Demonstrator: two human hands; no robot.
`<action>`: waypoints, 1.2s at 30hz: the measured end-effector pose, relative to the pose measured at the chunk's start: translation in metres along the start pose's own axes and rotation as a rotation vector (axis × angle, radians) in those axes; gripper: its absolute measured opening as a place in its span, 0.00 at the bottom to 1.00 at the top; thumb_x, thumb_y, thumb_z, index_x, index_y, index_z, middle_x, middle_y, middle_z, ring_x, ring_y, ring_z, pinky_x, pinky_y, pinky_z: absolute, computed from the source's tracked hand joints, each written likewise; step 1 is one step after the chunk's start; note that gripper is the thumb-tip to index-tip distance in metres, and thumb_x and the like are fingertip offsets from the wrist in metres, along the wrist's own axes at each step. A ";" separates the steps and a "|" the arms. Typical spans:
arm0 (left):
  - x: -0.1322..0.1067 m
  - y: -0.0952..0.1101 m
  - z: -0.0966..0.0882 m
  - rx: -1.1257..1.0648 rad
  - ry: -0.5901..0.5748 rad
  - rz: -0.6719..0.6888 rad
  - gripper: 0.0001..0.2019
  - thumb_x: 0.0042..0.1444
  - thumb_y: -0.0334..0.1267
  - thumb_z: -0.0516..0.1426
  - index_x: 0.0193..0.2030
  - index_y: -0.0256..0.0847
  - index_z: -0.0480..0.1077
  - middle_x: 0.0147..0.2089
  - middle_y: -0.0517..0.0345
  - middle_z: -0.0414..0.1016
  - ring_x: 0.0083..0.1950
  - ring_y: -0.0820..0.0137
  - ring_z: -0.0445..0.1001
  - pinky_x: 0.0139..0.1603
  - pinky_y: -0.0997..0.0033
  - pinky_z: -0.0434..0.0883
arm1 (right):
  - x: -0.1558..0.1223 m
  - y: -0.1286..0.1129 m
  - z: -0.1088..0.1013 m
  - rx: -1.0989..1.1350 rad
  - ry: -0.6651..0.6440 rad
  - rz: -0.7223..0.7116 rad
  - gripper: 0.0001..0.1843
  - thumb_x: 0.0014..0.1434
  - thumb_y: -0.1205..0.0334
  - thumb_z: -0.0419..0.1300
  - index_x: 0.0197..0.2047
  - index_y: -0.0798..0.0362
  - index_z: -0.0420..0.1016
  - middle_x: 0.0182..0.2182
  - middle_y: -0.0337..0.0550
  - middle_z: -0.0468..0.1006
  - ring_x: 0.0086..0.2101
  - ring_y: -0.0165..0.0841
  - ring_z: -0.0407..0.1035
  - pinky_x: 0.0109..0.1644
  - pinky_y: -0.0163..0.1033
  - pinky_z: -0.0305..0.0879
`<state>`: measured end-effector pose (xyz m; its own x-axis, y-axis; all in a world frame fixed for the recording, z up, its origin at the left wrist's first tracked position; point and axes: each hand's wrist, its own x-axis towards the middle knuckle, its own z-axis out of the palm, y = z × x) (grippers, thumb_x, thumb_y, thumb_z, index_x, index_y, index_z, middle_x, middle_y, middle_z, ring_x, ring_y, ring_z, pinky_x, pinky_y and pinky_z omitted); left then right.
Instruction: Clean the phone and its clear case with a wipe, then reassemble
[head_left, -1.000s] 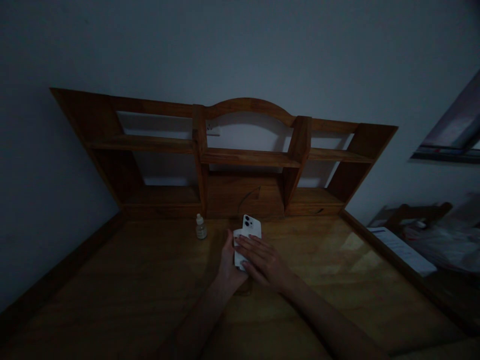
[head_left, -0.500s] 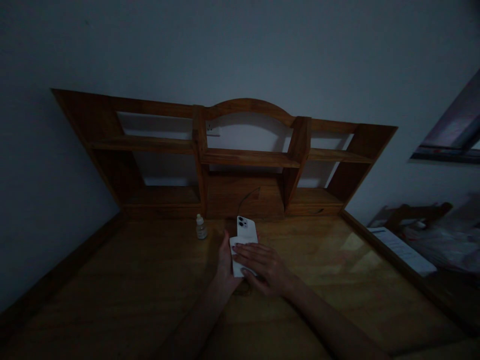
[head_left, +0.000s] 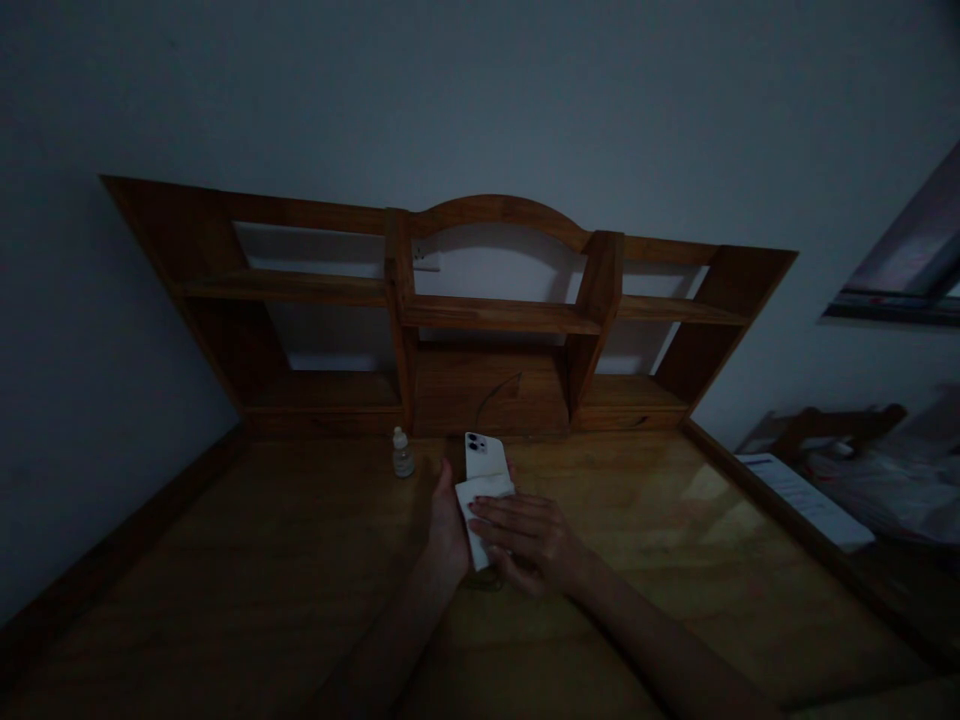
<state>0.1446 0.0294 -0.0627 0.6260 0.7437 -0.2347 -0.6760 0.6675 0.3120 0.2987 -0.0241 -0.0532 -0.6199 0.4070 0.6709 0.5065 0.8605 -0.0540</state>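
A white smartphone (head_left: 486, 456) lies back up in my left hand (head_left: 448, 525), its camera lenses at the upper left corner. My left thumb runs along the phone's left edge, and fingertips show at its right edge. Over the phone's lower part is a thin white cloth or tissue (head_left: 480, 489); I cannot tell which. My right hand (head_left: 532, 540) presses this cloth against the phone with its fingers laid together across it. Left of the phone, a small clear dropper bottle (head_left: 403, 460) with a pale cap stands upright on the wooden desk (head_left: 315, 540).
A wooden shelf unit (head_left: 499, 318) stands along the back of the desk against the wall. A thin dark cable (head_left: 491, 398) hangs at its middle compartment. Beyond the desk's right edge are papers (head_left: 799, 495), a plastic bag (head_left: 885, 490) and a wooden chair back (head_left: 832, 425).
The phone has shifted slightly left and tilted in my left hand. My right hand and the cloth have slid a little lower along the phone's back. The bottle has not moved.
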 end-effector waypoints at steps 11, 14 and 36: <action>0.001 0.002 -0.002 -0.053 -0.090 0.102 0.37 0.66 0.59 0.44 0.60 0.22 0.68 0.47 0.33 0.78 0.49 0.51 0.77 0.52 0.53 0.73 | -0.002 0.008 -0.002 -0.016 0.008 0.027 0.26 0.63 0.67 0.54 0.64 0.50 0.69 0.59 0.46 0.74 0.59 0.36 0.69 0.60 0.46 0.70; -0.003 0.000 0.007 -0.069 -0.081 0.118 0.35 0.66 0.57 0.44 0.59 0.22 0.69 0.48 0.33 0.77 0.52 0.52 0.77 0.54 0.57 0.72 | -0.001 0.010 -0.003 -0.023 -0.001 0.083 0.26 0.64 0.67 0.55 0.64 0.50 0.68 0.60 0.46 0.73 0.60 0.37 0.68 0.60 0.47 0.69; 0.001 -0.013 0.015 -0.020 0.061 -0.002 0.20 0.65 0.48 0.54 0.53 0.34 0.73 0.42 0.47 0.80 0.45 0.61 0.80 0.48 0.65 0.74 | 0.009 0.012 0.000 -0.065 -0.065 0.329 0.29 0.70 0.62 0.51 0.73 0.47 0.52 0.68 0.47 0.60 0.67 0.40 0.55 0.70 0.55 0.55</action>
<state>0.1597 0.0209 -0.0530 0.6029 0.7427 -0.2914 -0.6829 0.6693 0.2929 0.2990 -0.0105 -0.0472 -0.4524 0.6804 0.5765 0.7217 0.6591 -0.2115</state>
